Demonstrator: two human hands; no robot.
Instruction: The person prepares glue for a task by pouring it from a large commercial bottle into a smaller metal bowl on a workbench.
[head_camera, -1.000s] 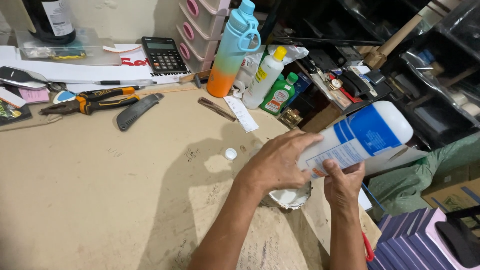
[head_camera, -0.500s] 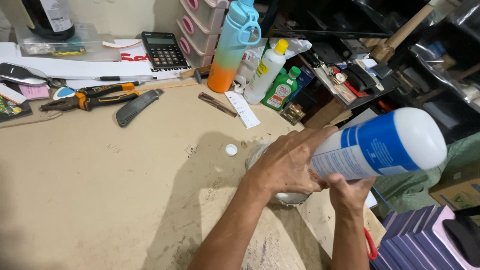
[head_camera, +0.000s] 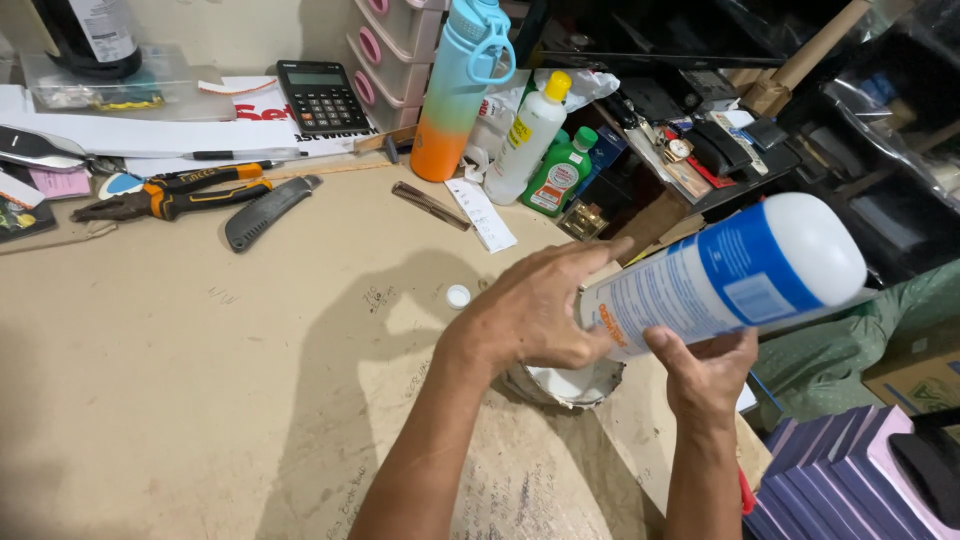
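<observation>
Two hands meet over the near right part of the cardboard-covered table (head_camera: 200, 380), and both are on the same big white bottle with a blue band (head_camera: 730, 275). I see the bottle tipped over, lying nearly on its side in the air, its rounded base pointing up and to the right and its neck end down and to the left, hidden behind the left hand. My left hand (head_camera: 535, 310) is curled over that lower end, fingers wrapped round it, so I read it as clenched on the bottle. My right hand (head_camera: 705, 370) comes from below, thumb pressed up against the underside of the bottle, also gripping it. Just beneath the left hand sits a small metal bowl (head_camera: 565, 385) with something white inside; the hand covers most of it, and I cannot tell whether the bottle's mouth touches it.

A small white cap (head_camera: 458, 296) lies on the table just left of the left hand. Farther back are a narrow paper strip (head_camera: 482, 213), a dark comb (head_camera: 430, 205), a grey utility knife (head_camera: 265, 210) and orange-handled pliers (head_camera: 170, 195). Along the rear edge stand a black calculator (head_camera: 320, 97), a tall water bottle fading from blue to orange (head_camera: 455, 90), a white bottle with a yellow cap (head_camera: 527, 140) and a small green bottle (head_camera: 556, 170). Purple boxes (head_camera: 850, 480) are stacked at the lower right.
</observation>
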